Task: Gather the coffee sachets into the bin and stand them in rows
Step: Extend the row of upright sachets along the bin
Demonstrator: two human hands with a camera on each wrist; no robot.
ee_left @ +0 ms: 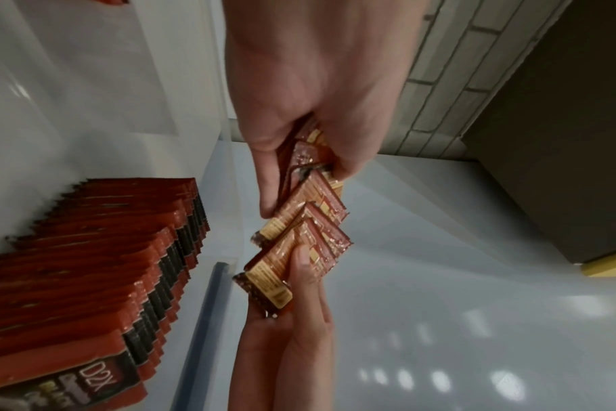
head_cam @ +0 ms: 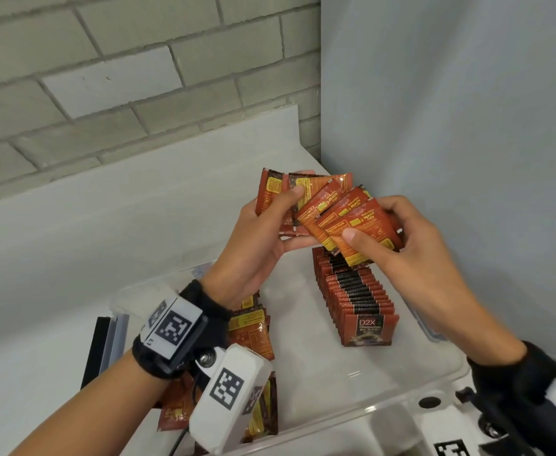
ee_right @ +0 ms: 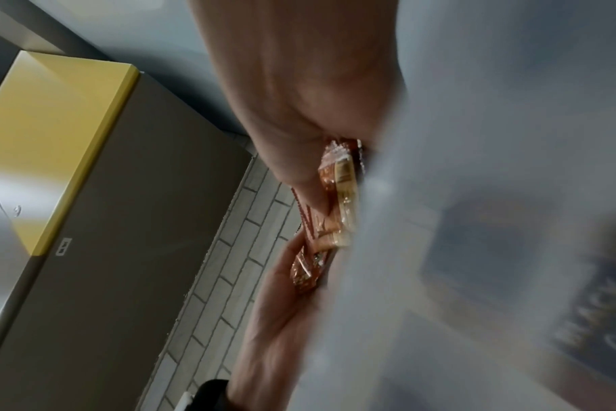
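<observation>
left hand (head_cam: 263,238) and right hand (head_cam: 398,235) gripping fanned sachets (head_cam: 329,209): square edges flush before standing beside row (head_cam: 355,301) in bin (head_cam: 401,399).

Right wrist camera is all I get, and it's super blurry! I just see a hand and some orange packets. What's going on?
Observer: Both hands hold a fan of sachets above a clear bin; the left hand pinches one end, the right hand the other.
Operator: Is anything in the bin yet?
Observer: Yes, a standing row of sachets lines its right side.
Operator: Any messy ones left?
Observer: Yes, loose sachets lie in a heap under the left wrist.
</observation>
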